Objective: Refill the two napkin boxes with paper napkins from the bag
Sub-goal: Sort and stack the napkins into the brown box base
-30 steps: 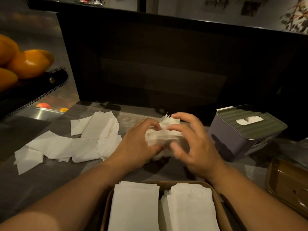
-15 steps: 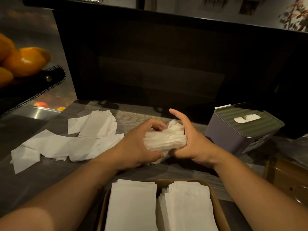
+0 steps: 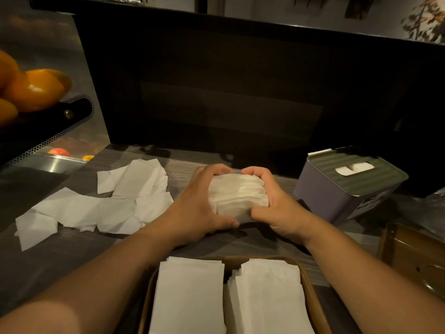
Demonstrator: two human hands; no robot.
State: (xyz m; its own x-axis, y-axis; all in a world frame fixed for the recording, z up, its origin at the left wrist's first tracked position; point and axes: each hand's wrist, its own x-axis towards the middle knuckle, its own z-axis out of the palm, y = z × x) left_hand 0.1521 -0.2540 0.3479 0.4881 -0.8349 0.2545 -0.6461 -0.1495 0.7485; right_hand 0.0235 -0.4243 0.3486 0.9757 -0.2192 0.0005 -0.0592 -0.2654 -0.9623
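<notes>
On the dark wood-grain table (image 3: pixel 72 261), a brown open napkin box (image 3: pixel 310 292) near the camera already carries two flat white stacks. Just beyond it, left hand (image 3: pixel 192 210) and right hand (image 3: pixel 279 208) curl their fingers (image 3: pixel 216 168) round a soft, light napkin wad (image 3: pixel 238 196); it looks squashy and best cupped from both ends.

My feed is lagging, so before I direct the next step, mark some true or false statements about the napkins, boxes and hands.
1. Both hands, left hand and right hand, hold the napkin bundle. True.
2. The wooden box nearest the person is empty. False: two napkin stacks lie in it.
3. The grey box has its lid on. True.
4. Loose napkins lie right of the hands. False: they lie left.
</notes>
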